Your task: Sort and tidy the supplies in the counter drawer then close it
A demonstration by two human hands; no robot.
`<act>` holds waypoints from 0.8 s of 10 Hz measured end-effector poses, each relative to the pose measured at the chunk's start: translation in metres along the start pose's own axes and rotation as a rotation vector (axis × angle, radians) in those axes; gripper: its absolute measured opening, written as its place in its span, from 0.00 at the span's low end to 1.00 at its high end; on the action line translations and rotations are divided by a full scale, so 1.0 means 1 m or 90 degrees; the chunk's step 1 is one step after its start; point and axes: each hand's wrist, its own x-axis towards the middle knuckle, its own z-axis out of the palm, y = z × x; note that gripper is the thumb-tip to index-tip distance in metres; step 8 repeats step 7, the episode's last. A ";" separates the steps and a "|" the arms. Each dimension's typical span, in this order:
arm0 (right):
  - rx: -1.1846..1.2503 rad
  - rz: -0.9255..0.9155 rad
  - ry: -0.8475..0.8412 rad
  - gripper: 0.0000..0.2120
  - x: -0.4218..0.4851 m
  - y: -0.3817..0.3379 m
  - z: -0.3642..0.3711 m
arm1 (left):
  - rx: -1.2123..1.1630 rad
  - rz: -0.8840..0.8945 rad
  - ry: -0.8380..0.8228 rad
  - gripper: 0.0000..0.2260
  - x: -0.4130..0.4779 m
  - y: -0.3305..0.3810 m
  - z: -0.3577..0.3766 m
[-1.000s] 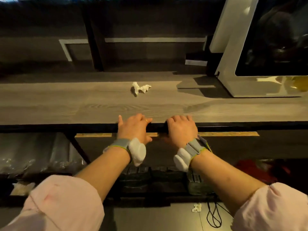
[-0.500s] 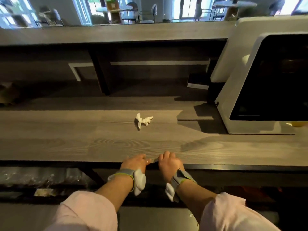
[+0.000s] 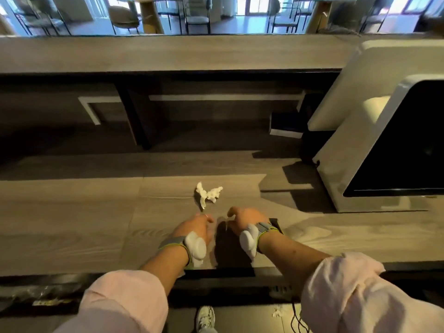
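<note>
From the head camera we see the left hand (image 3: 197,227) and right hand (image 3: 242,218) close but apart over the desk (image 3: 72,224), fingers curled, perhaps to gather the crumpled paper scrap (image 3: 207,193) just beyond them, though we cannot tell whether they grip anything, while the drawer (image 3: 240,281) sits beneath the wrists, seemingly pushed in.

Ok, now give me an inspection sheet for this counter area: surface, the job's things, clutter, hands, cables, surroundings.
Surface: wood-grain counter, with a raised ledge behind it.
Job's things: nothing seen plainly; only a dark band under the counter edge.
Clutter: crumpled white paper on the counter just beyond the hands; a smaller scrap on the floor.
Hands: left hand and right hand close together over the counter, fingers curled; cannot tell if they hold anything.
Cables: black cable looped on the floor.
Surroundings: white screen terminal at the right; chairs beyond the counter.
</note>
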 end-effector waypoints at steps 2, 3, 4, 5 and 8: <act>0.139 0.017 0.066 0.28 0.076 -0.025 -0.011 | 0.037 0.026 0.095 0.34 0.067 -0.009 -0.042; 0.068 0.020 0.067 0.24 0.093 -0.028 -0.009 | 0.111 0.079 0.045 0.28 0.090 -0.018 -0.045; 0.006 -0.001 0.059 0.16 0.096 -0.034 -0.017 | 0.134 0.114 0.045 0.13 0.098 -0.024 -0.050; 0.051 0.047 0.019 0.14 0.095 -0.035 -0.034 | 0.041 0.104 -0.034 0.09 0.098 -0.028 -0.065; 0.443 0.076 0.047 0.06 0.098 -0.067 -0.099 | -0.203 0.062 0.038 0.15 0.093 -0.015 -0.127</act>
